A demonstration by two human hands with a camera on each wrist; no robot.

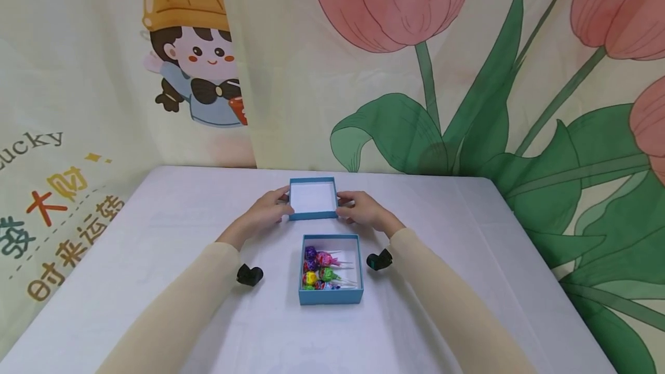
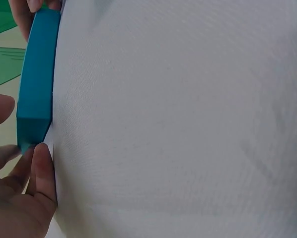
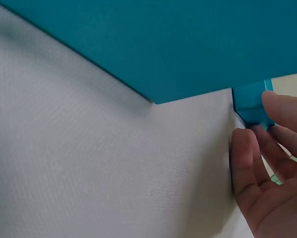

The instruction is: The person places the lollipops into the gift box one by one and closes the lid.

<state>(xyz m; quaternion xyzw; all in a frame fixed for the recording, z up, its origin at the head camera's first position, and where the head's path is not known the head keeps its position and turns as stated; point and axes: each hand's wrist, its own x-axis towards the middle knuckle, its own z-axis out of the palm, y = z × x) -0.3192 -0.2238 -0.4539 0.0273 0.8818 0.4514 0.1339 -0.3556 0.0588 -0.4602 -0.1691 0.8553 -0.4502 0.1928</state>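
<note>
A shallow blue box lid [image 1: 313, 198], its white inside facing up, is toward the back of the table between both hands. At its left side my left hand [image 1: 268, 208] holds it by the edge, fingertips at the corner in the left wrist view. My right hand [image 1: 363, 210] holds the opposite side; in the right wrist view its thumb is against the blue wall with the other fingers bent below. Nearer to me stands a deeper open blue box [image 1: 331, 296]. Several wrapped lollipops [image 1: 327, 273] in purple, pink, green and yellow lie in it, sticks toward the right.
A white cloth covers the table [image 1: 208, 316]. Small black devices hang near the wrists, one by the left sleeve [image 1: 250, 275] and one by the right [image 1: 380, 260]. Behind the table's back edge rises a printed curtain [image 1: 291, 74] with tulips and a cartoon figure.
</note>
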